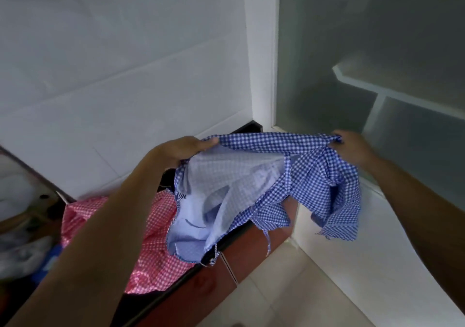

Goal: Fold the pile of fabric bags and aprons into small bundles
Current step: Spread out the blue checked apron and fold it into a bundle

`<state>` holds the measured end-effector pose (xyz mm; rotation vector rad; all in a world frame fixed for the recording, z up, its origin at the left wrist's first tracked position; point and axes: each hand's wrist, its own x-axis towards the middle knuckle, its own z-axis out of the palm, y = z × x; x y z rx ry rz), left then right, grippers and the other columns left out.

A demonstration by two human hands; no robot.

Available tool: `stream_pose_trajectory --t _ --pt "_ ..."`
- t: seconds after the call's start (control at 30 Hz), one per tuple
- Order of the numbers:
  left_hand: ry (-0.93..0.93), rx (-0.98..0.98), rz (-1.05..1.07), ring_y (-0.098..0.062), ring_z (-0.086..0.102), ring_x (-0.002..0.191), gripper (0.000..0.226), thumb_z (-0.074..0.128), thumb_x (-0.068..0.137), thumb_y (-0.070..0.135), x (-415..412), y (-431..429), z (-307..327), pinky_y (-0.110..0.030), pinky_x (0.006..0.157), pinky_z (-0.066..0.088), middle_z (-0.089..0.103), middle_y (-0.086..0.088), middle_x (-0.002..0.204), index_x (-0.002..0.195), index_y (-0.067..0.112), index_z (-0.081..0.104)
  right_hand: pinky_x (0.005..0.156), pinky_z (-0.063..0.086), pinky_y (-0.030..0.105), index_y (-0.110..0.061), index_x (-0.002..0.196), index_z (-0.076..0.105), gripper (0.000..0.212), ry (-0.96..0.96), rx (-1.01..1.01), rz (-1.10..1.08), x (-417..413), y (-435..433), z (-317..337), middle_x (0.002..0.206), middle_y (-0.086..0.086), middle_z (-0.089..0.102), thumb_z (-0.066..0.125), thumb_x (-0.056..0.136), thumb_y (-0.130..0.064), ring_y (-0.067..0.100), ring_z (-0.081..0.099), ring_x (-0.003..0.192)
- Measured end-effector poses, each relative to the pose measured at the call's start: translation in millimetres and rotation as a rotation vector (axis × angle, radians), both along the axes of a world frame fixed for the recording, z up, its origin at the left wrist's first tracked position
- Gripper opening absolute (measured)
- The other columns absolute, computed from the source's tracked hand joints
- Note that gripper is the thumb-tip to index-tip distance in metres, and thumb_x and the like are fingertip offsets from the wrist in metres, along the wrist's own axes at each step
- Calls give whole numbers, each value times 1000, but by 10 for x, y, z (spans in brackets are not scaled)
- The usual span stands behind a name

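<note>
Blue cloth (251, 188) is held up in the air above the counter (234, 232), stretched by its far top edge. Left hand (183, 149) pinches the left corner and right hand (352, 148) the right corner, both clamped on the fabric, hands well apart. The rest hangs in loose folds, pale lining showing.

Handling, judged: light, thin, limp, not fragile. It holds no shape, so grip corners or hems. A thin tie (268, 241) dangles and may tangle.

Count: one blue cloth in hand, one pink cloth (151, 228) on the counter, near left. Cannot tell if more lies beneath.
</note>
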<state>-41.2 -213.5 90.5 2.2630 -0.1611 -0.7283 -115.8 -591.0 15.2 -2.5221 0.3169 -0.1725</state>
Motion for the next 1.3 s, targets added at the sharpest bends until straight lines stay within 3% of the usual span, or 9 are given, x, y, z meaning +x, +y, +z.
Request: stream_pose_trajectory --t 0.17,0.33,0.4,0.53,0.7,0.8,0.93,1.13,1.3 --pt "277 290 -343 -10 70 67 10 68 85 16 -17 223 54 -17 61 52 74 2 73 84 6 69 73 36 34 -9 85 56 11 17 45 29 173 67 -63 87 13 59 54 95 -12 33 59 91" --pt "-176 298 -168 -23 68 88 15 68 85 15 174 460 -176 -31 81 51 72 -8 92 94 4 69 69 33 31 -5 84 58 10 -8 44 29 213 195 -91 82 14 57 56 93 -7 26 53 83" --pt "-485 268 -78 -27 62 94 19 59 81 14 224 491 -201 -28 73 40 67 -15 97 94 2 64 77 40 31 -1 99 61 12 243 -13 215 195 274 -117 96 13 62 62 90 -8 26 56 93" --pt "-745 86 -102 -21 55 74 12 51 73 1 185 312 -16 -27 63 33 61 -6 75 79 8 58 76 48 24 -16 115 57 67 906 -169 467 134 647 54 111 5 64 82 59 -42 14 59 89" --pt "-991 59 -445 -27 64 80 32 46 66 11 -52 -163 247 -38 73 51 70 -8 87 87 6 69 103 29 21 -33 147 23 100 5 448 513 259 1373 675 144 -14 28 84 70 -17 4 29 131" --pt "-1045 -133 -481 -21 65 84 30 56 70 -4 -252 -443 403 -29 74 50 71 -6 96 94 6 70 100 38 13 -30 132 46 77 -16 400 698 287 1653 1028 133 -10 51 84 68 -12 0 50 118" --pt "-851 -262 -326 -14 60 86 39 77 74 6 -259 -395 393 -18 71 48 62 -1 103 107 12 58 67 47 18 -20 81 64 15 208 160 675 313 1557 1026 80 -6 66 79 77 -19 7 61 72" --pt "-385 -135 143 -17 46 120 85 85 68 33 -67 327 -394 -30 99 40 45 0 131 138 20 39 93 51 26 -2 112 65 33 221 402 602 96 1111 860 113 7 70 73 80 -5 21 65 104" --pt "-79 57 -11 -23 31 140 127 82 56 60 -158 368 -1050 -38 115 26 28 -5 154 152 11 14 87 52 19 -14 105 66 29 215 480 637 -77 978 1048 106 -5 72 68 80 2 11 67 98"
